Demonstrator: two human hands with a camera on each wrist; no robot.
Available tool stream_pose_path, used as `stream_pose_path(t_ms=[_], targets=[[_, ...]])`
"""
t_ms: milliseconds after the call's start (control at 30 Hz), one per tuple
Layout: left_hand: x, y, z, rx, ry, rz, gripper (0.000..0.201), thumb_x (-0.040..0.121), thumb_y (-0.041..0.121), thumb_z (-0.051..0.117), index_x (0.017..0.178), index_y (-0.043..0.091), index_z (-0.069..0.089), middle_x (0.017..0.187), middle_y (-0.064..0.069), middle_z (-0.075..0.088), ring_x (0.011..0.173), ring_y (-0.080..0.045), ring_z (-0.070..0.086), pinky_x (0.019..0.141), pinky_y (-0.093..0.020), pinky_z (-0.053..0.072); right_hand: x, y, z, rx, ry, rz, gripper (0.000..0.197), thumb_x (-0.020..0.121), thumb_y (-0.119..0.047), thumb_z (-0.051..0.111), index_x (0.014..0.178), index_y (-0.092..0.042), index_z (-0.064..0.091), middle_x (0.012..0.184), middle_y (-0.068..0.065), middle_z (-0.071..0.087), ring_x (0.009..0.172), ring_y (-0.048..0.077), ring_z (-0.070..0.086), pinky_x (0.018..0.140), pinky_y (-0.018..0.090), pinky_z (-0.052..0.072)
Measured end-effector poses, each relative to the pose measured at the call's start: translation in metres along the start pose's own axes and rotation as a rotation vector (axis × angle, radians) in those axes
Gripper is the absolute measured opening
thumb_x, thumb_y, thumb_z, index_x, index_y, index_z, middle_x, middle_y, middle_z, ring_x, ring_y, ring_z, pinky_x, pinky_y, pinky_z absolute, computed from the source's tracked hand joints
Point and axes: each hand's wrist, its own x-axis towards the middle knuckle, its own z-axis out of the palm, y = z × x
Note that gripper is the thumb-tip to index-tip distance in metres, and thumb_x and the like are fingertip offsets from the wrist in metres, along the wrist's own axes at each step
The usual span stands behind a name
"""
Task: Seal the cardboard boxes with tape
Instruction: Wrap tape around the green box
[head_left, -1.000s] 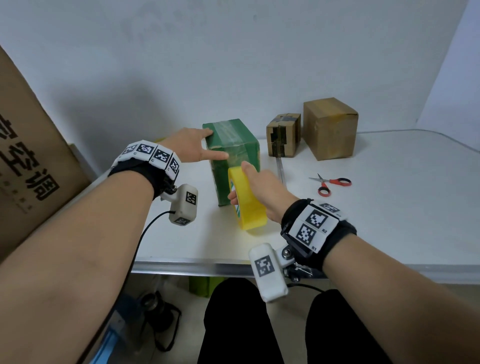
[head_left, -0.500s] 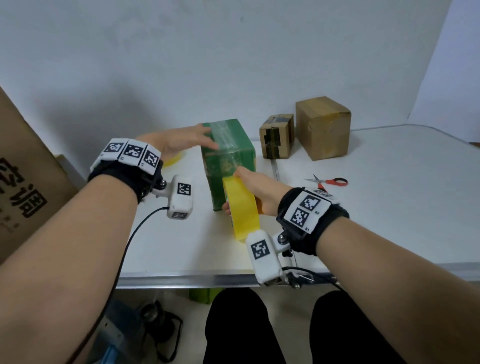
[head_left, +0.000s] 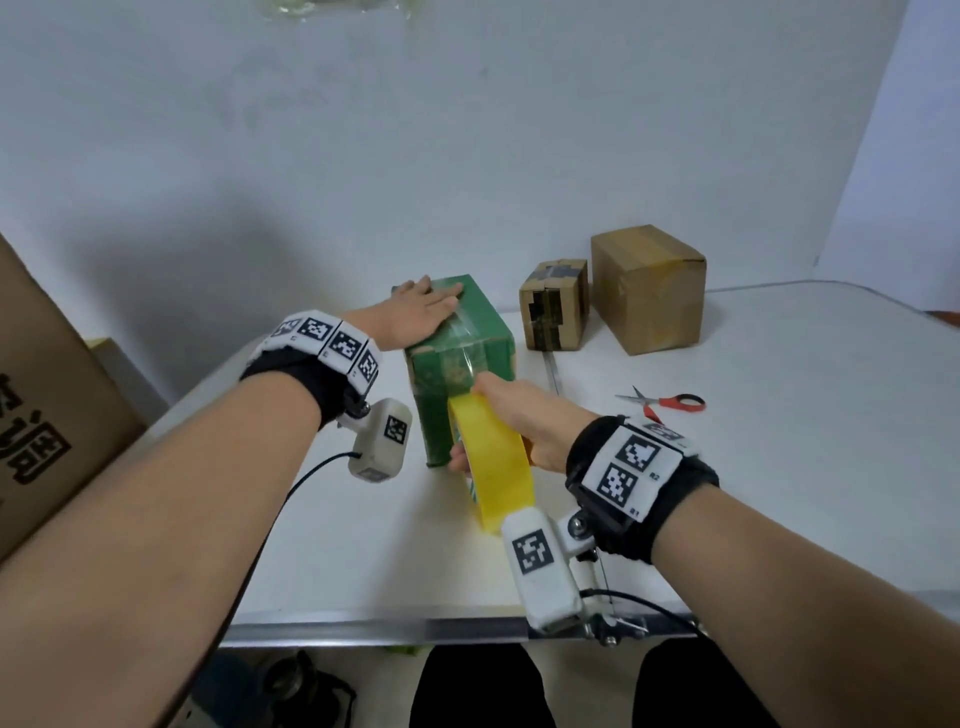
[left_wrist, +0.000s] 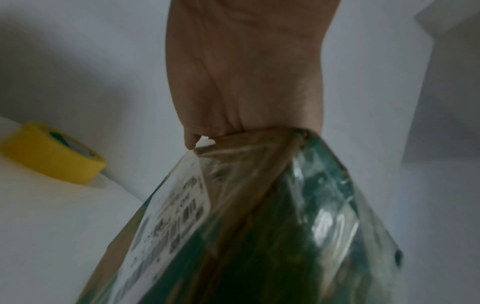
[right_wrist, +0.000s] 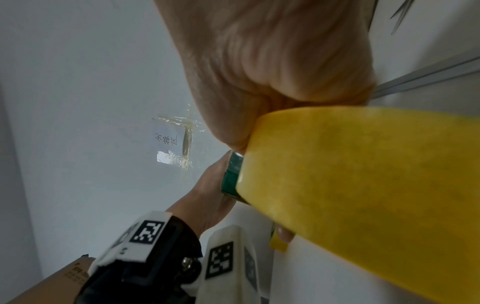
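A green cardboard box (head_left: 460, 364) stands mid-table, with clear tape along its top and down its near face. My left hand (head_left: 426, 310) lies flat on the far part of the box top, fingers straight. In the left wrist view the palm (left_wrist: 246, 72) presses on the taped green box (left_wrist: 285, 226). My right hand (head_left: 524, 418) grips a yellow tape roll (head_left: 493, 460) upright against the box's near face. The right wrist view shows fingers curled through the tape roll (right_wrist: 363, 185).
A small taped brown box (head_left: 555, 306) and a bigger brown box (head_left: 649, 288) stand behind on the right. Red-handled scissors (head_left: 670, 402) lie right of the green box. A second yellow roll (left_wrist: 52, 152) lies left of it. A large carton (head_left: 47, 415) leans at far left.
My left hand has slid from the near top edge of the green box to its far end and now lies flat. The right hand keeps the roll at the box's front face.
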Motion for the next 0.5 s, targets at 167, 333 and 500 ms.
stream_pose_path(t_ms=[167, 333, 500], targets=[[-0.012, 0.012, -0.001, 0.072, 0.011, 0.017, 0.053, 0.107, 0.030, 0.015, 0.156, 0.012, 0.006, 0.164, -0.007, -0.001, 0.150, -0.024, -0.003, 0.121, -0.048, 0.003, 0.003, -0.001, 0.000, -0.010, 0.006, 0.006, 0.042, 0.105, -0.030, 0.032, 0.120, 0.008, 0.043, 0.066, 0.023, 0.067, 0.057, 0.029, 0.067, 0.054, 0.033, 0.059], [-0.027, 0.020, 0.002, 0.140, -0.034, 0.064, 0.056, 0.106, 0.027, 0.016, 0.154, 0.004, 0.002, 0.161, -0.018, -0.009, 0.149, -0.030, -0.010, 0.121, -0.047, 0.003, 0.005, 0.000, -0.001, 0.000, 0.035, -0.015, 0.039, 0.105, -0.028, 0.034, 0.124, 0.005, 0.043, 0.062, 0.021, 0.068, 0.057, 0.027, 0.068, 0.061, 0.038, 0.060], [-0.048, 0.027, 0.009, 0.055, -0.022, 0.133, 0.060, 0.105, 0.042, 0.011, 0.155, 0.011, -0.002, 0.163, -0.006, -0.008, 0.150, -0.015, -0.008, 0.120, -0.031, -0.003, 0.005, -0.001, -0.002, 0.003, 0.043, -0.022, 0.034, 0.106, -0.028, 0.034, 0.118, 0.002, 0.044, 0.058, 0.018, 0.068, 0.054, 0.025, 0.067, 0.057, 0.035, 0.059]])
